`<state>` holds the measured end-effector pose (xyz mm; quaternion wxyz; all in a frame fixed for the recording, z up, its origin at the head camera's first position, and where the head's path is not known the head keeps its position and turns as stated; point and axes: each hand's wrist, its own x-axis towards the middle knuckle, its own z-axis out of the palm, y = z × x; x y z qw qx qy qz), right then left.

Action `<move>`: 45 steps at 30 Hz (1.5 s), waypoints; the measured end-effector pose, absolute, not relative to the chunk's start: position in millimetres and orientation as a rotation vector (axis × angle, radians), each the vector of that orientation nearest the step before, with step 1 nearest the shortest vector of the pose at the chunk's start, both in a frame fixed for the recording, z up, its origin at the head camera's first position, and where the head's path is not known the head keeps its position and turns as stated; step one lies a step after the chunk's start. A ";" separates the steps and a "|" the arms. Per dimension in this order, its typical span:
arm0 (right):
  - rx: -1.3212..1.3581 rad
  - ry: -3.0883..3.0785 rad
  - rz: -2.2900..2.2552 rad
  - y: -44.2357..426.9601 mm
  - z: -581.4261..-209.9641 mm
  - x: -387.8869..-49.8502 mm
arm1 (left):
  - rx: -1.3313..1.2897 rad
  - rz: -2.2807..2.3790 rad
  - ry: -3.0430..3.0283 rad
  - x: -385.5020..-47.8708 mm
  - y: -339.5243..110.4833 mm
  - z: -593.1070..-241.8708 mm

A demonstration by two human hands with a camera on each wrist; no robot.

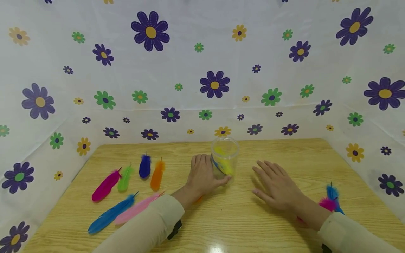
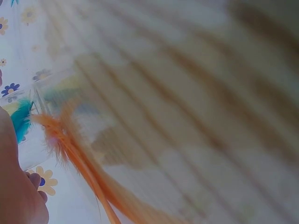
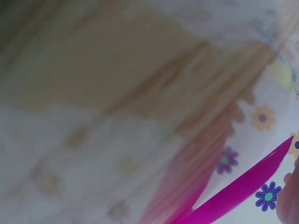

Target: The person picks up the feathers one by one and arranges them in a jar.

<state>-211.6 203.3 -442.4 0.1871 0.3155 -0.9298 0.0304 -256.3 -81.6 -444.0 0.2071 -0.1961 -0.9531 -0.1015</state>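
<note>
A clear plastic cup [image 1: 225, 154] stands upright near the middle of the table with a yellow feather [image 1: 227, 165] and something blue inside. My left hand [image 1: 202, 175] grips its left side, thumb across the front. In the left wrist view, a teal feather [image 2: 21, 120] shows by the see-through cup wall, and an orange feather [image 2: 88, 172] lies nearer the camera. My right hand [image 1: 278, 184] is held to the right of the cup, fingers extended, holding nothing. A magenta feather [image 3: 247, 186] shows beside it in the right wrist view; another blue feather [image 1: 333, 193] lies by that wrist.
Left of the cup lie a magenta feather [image 1: 105, 185], a green feather [image 1: 125, 178], a dark blue feather [image 1: 145, 166], an orange feather [image 1: 157, 175], a blue feather [image 1: 110, 215] and a pink feather [image 1: 137, 209]. A flowered cloth [image 1: 180, 66] encloses the wooden table [image 1: 240, 228] behind and at both sides.
</note>
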 end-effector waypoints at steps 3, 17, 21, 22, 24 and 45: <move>0.872 -2.646 0.092 207.4 -442.4 -211.0 | -0.549 -0.293 -2.664 -256.1 -81.6 -443.1; 0.828 -2.644 0.101 225.1 -444.3 -207.7 | -0.543 -0.264 -2.651 -255.9 -81.7 -443.4; 0.801 -2.655 0.111 229.9 -444.2 -206.2 | -0.549 -0.259 -2.637 -255.0 -81.6 -443.4; 0.795 -2.656 0.111 231.1 -444.1 -205.9 | -0.551 -0.259 -2.633 -254.8 -81.6 -443.4; 0.793 -2.650 0.113 233.6 -444.5 -205.6 | -0.553 -0.263 -2.633 -254.6 -81.4 -443.3; 0.773 -2.573 0.054 270.7 -444.1 -199.1 | -0.543 -0.273 -2.672 -255.9 -81.2 -443.5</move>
